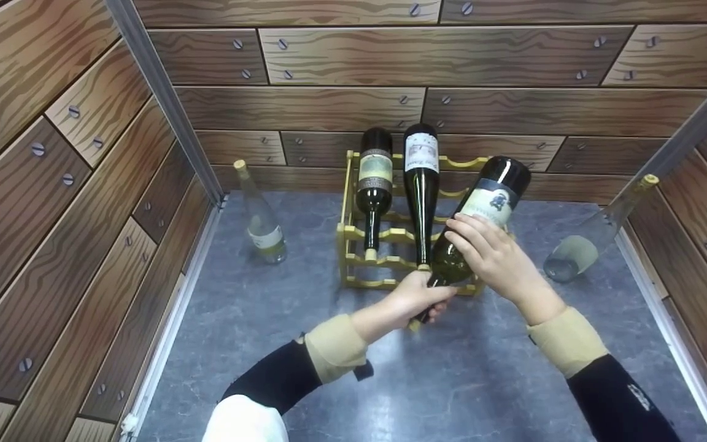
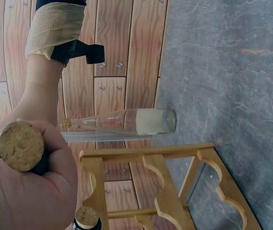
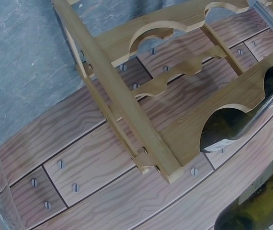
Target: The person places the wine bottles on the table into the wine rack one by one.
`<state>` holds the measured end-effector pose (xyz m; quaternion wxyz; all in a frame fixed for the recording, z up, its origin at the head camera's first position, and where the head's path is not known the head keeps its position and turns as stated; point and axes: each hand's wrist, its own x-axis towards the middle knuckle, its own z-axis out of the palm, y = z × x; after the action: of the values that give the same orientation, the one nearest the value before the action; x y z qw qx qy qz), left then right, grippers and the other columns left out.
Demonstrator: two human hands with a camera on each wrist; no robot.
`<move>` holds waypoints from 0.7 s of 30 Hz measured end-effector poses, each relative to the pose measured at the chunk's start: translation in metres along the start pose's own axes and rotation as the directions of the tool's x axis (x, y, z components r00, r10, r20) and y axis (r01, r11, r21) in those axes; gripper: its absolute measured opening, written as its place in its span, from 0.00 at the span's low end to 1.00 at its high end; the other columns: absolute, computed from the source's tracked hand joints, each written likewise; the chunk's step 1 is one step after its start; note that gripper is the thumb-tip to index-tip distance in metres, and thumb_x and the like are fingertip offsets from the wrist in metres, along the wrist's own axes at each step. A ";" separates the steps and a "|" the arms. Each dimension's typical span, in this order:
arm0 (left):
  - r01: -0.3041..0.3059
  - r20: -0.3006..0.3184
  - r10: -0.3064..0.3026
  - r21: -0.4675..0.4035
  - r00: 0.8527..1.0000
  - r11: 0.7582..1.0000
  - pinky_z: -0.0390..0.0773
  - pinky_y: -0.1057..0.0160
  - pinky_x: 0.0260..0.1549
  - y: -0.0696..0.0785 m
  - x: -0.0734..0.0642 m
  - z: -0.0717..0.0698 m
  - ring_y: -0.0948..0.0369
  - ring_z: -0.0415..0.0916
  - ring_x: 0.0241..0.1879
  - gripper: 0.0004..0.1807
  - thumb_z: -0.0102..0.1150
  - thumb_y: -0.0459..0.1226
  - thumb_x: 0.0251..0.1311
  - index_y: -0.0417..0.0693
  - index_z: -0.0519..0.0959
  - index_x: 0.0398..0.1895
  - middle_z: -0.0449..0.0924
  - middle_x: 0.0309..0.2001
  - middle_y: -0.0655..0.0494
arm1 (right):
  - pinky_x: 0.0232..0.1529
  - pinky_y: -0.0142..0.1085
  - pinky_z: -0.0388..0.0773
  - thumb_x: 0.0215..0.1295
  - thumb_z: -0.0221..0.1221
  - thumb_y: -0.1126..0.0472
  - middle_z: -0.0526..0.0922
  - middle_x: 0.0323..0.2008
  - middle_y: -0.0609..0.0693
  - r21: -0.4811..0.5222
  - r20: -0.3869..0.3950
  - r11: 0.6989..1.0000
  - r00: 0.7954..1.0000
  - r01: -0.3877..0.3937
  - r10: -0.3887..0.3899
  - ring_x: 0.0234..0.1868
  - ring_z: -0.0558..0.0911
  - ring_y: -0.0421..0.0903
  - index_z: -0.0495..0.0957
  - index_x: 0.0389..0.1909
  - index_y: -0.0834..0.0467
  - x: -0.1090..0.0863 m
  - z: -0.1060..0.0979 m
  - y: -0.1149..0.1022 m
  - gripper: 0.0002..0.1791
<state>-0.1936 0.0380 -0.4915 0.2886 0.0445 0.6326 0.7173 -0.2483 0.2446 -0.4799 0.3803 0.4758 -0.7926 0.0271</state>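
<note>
A dark wine bottle point(image 1: 490, 197) is held aslant at the right-hand part of a wooden rack point(image 1: 399, 234), its base toward 1 o'clock and its neck toward 7; whether it touches the rack cannot be told. The left hand point(image 1: 420, 296) grasps the neck, fingers wrapped round it, and the cork point(image 2: 21, 145) shows beyond the grip. The right hand point(image 1: 498, 255) holds the body from the 5 o'clock side, its fingers bent over the glass and the label's lower edge.

At 10 o'clock from the held bottle, a slim white-labelled bottle point(image 1: 421, 184) lies in the rack, its neck toward 6 and its end just beside the left hand. Beyond it, near 9, lies a banded-label bottle point(image 1: 375, 178), also neck to 6.

Farther out, clear bottles stand upright on a grey marbled surface point(image 1: 237, 331): one point(image 1: 264, 227) at the rack's 9 o'clock, another point(image 1: 577, 253) at 3. Plank-patterned walls point(image 1: 341, 110) rise behind and on both sides.
</note>
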 end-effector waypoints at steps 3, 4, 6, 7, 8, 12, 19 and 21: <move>-0.004 -0.009 0.004 -0.004 1.000 1.000 0.69 0.73 0.12 -0.001 0.000 0.001 0.68 0.65 0.12 0.12 0.62 0.31 0.67 0.50 0.73 0.26 0.71 0.14 0.60 | 0.88 0.40 0.49 0.50 0.56 0.83 0.79 0.64 0.65 0.000 0.004 1.000 1.000 -0.003 0.003 0.67 0.78 0.62 0.74 0.63 0.68 -0.001 0.001 0.000 0.34; -0.006 -0.010 0.006 0.000 1.000 1.000 0.68 0.73 0.12 -0.001 -0.001 0.001 0.68 0.65 0.12 0.12 0.62 0.31 0.67 0.50 0.73 0.26 0.70 0.14 0.60 | 0.88 0.40 0.49 0.49 0.56 0.84 0.79 0.64 0.65 -0.001 0.003 1.000 1.000 -0.004 0.004 0.67 0.78 0.62 0.74 0.63 0.68 -0.001 0.001 0.000 0.34; -0.013 -0.009 0.013 0.002 1.000 1.000 0.68 0.73 0.12 -0.001 -0.001 0.000 0.68 0.65 0.12 0.12 0.62 0.31 0.67 0.50 0.74 0.26 0.70 0.14 0.60 | 0.88 0.40 0.49 0.49 0.57 0.84 0.79 0.64 0.65 -0.003 0.005 1.000 1.000 -0.004 0.004 0.67 0.78 0.62 0.74 0.63 0.68 -0.001 0.001 -0.001 0.35; -0.016 -0.010 0.016 0.006 1.000 1.000 0.68 0.73 0.12 0.000 -0.001 0.000 0.68 0.65 0.12 0.12 0.62 0.31 0.67 0.50 0.74 0.26 0.70 0.14 0.60 | 0.88 0.40 0.49 0.49 0.57 0.84 0.80 0.64 0.65 -0.005 0.005 1.000 1.000 -0.005 0.005 0.67 0.78 0.62 0.74 0.63 0.68 0.000 0.000 -0.001 0.35; -0.018 -0.010 0.018 0.010 1.000 1.000 0.68 0.73 0.12 0.000 -0.001 0.000 0.68 0.64 0.12 0.12 0.63 0.31 0.67 0.50 0.74 0.25 0.70 0.14 0.60 | 0.88 0.40 0.49 0.49 0.57 0.84 0.80 0.64 0.65 -0.007 0.004 1.000 1.000 -0.005 0.005 0.67 0.78 0.62 0.74 0.63 0.68 0.000 0.000 -0.001 0.35; -0.023 -0.029 0.024 0.025 0.999 0.999 0.68 0.73 0.11 0.001 0.000 -0.001 0.68 0.64 0.12 0.13 0.64 0.32 0.67 0.51 0.74 0.24 0.70 0.14 0.61 | 0.88 0.40 0.50 0.50 0.58 0.84 0.80 0.64 0.64 -0.019 -0.004 1.000 1.000 -0.005 0.005 0.66 0.79 0.61 0.74 0.63 0.68 0.001 0.000 0.000 0.35; -0.041 -0.036 0.042 0.037 0.998 0.998 0.67 0.73 0.11 0.003 0.001 0.001 0.69 0.64 0.11 0.14 0.63 0.31 0.67 0.51 0.72 0.25 0.69 0.13 0.61 | 0.87 0.41 0.55 0.52 0.57 0.82 0.81 0.63 0.63 -0.032 -0.035 0.999 0.999 0.004 -0.005 0.66 0.80 0.61 0.75 0.63 0.68 0.001 0.000 0.003 0.33; -0.047 -0.037 0.049 0.036 0.998 0.998 0.67 0.73 0.10 0.003 0.001 0.001 0.68 0.63 0.11 0.13 0.63 0.31 0.66 0.51 0.72 0.26 0.69 0.12 0.61 | 0.87 0.41 0.55 0.53 0.57 0.82 0.81 0.63 0.63 -0.041 -0.038 0.999 0.999 0.007 -0.009 0.65 0.80 0.60 0.75 0.63 0.68 0.001 0.000 0.004 0.32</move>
<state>-0.1947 0.0391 -0.4887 0.2585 0.0511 0.6493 0.7135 -0.2516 0.2463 -0.4784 0.4054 0.4706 -0.7835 0.0184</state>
